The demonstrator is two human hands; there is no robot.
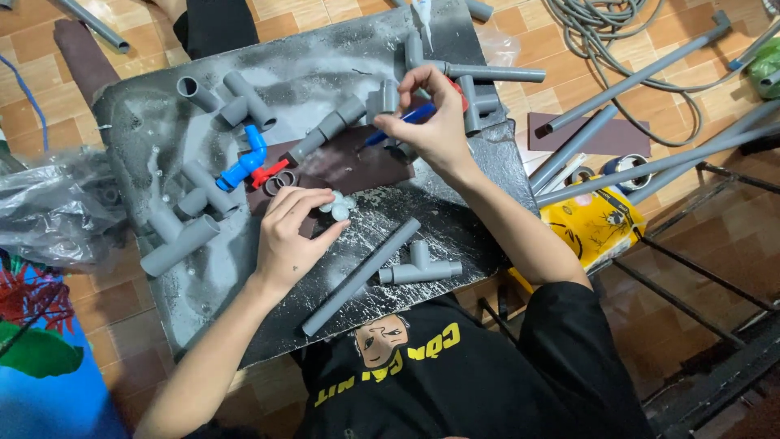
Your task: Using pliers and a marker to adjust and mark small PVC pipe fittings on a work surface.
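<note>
White tape roll is pinched by left hand fingers at surface centre; blue pen gripped by right hand at 12 o'clock — prob. steadied against grey fitting for marking.

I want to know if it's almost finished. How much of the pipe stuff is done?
Done: several grey pipe assemblies already lie joined on the dark board, plus a blue valve. In hand: the right hand holds a blue-handled tool at a grey fitting; the left hand touches small white pieces. Left: a straight pipe and a tee lie loose, unjoined.
</note>
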